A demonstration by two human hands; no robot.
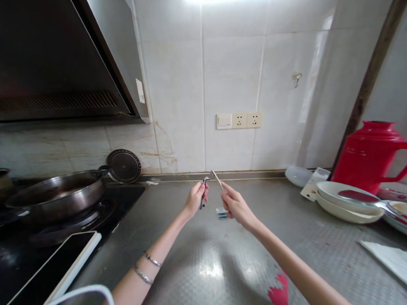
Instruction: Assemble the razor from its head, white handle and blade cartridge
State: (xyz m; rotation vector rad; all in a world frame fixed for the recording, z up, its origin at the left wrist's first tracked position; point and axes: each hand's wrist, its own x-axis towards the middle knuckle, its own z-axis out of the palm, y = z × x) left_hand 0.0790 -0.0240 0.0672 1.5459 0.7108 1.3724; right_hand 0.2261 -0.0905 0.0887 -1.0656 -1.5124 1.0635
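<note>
Above the metal counter point(183, 273), my left hand point(195, 198) is closed around a small dark tool point(202, 198) with a shiny metal head. My right hand point(237, 204) grips a slim light-coloured brush point(216, 178), its small bristled head pointing up and left. The brush head and the tool's metal head are close to each other with a narrow gap between them. A small clear and green packet point(222, 213) lies on the counter just left of and below my right fingers.
At left are a stove point(130, 200) with a steel pan point(58, 198), and a phone point(46, 282) with a white cable point(94, 288). At right stand a red jug point(367, 156), stacked dishes point(348, 213) and a white cloth point(399, 264). Sockets point(247, 120) are on the wall.
</note>
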